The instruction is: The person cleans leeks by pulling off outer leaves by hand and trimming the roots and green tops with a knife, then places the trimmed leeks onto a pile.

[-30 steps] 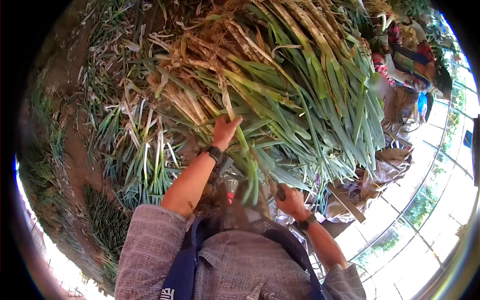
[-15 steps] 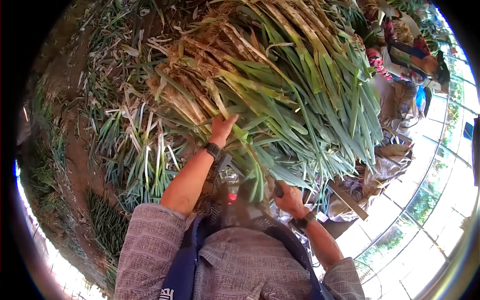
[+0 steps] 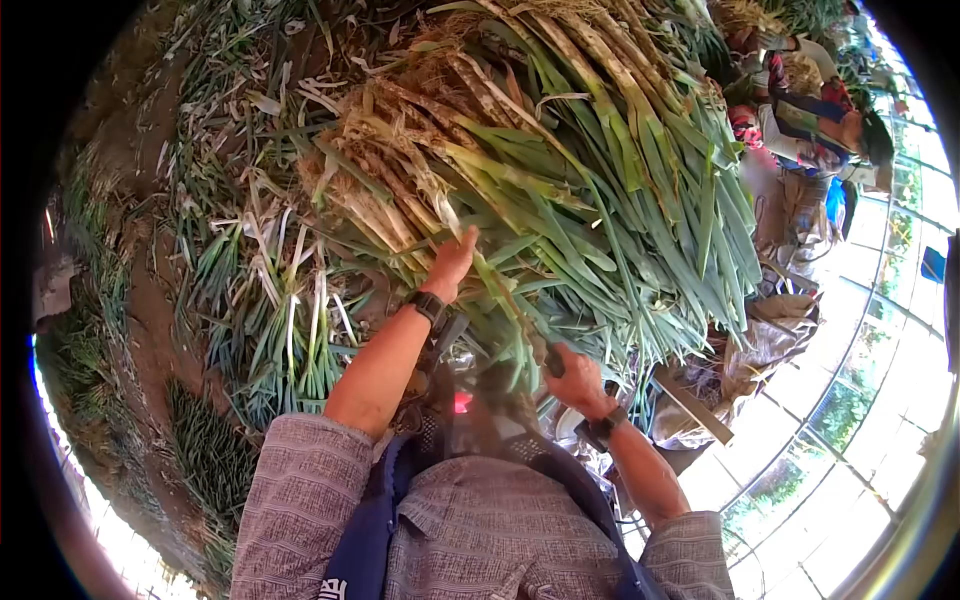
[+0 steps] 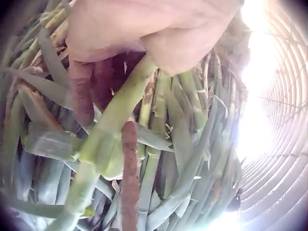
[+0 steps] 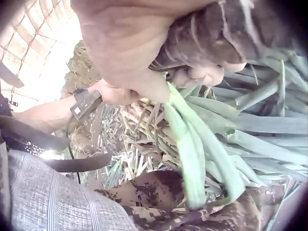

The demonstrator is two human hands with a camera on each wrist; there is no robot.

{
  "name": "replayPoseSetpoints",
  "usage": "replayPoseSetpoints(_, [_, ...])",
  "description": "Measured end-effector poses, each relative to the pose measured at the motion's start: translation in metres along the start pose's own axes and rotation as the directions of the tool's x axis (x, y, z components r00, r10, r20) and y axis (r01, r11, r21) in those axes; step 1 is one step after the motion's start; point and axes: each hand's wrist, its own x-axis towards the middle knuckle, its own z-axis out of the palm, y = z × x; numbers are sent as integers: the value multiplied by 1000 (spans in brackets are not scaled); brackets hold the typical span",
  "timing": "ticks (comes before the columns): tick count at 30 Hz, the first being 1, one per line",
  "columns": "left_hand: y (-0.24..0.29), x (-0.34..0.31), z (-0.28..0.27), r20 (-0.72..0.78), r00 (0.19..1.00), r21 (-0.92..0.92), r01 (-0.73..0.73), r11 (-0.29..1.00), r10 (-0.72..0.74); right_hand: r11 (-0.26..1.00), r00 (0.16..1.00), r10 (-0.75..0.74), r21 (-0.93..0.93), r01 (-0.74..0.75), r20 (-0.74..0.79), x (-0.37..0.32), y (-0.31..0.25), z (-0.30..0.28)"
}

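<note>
My left hand [image 3: 452, 265] grips a leek [image 4: 113, 115] around its stalk, the thumb lying along it. The stalk's pale, rooty end points away from me and its green leaves [image 5: 192, 154] hang toward my lap. In my right hand [image 3: 578, 385] is a knife, its dark wrapped handle [image 5: 202, 38] inside the curled fingers. The knife's narrow, rusty brown blade [image 4: 129, 173] lies alongside the leek, just below my left hand, and overlaps the leaves in the head view.
A large pile of leeks [image 3: 640, 190] with brown roots spreads ahead. Trimmed leeks [image 3: 310, 320] and leaf scraps lie on the ground at left. At the far right another person [image 3: 810, 120] sits among more plants. A wooden board [image 3: 692, 405] and a crumpled sack [image 3: 775, 340] are on the right.
My right hand with the knife has moved slightly up and left, toward my left hand. The left hand keeps its grip on the leek, and the hanging leaves have shifted.
</note>
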Motion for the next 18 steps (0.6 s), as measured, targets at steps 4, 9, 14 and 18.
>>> replayPoseSetpoints(4, [0,1,-5,53,998,-75,24,997,-20,996,996,-81,-29,81,30,-1,12,-1])
replayPoseSetpoints(9, [14,-9,-24,245,968,-221,105,970,-49,986,990,-134,-91,137,41,-9,22,0])
replayPoseSetpoints(14, [17,-15,-29,156,987,-311,89,946,-41,987,986,-154,-26,156,65,-14,29,6])
replayPoseSetpoints(18, [27,-30,-31,279,960,-345,102,933,-2,989,990,-138,-52,137,-5,-9,16,6])
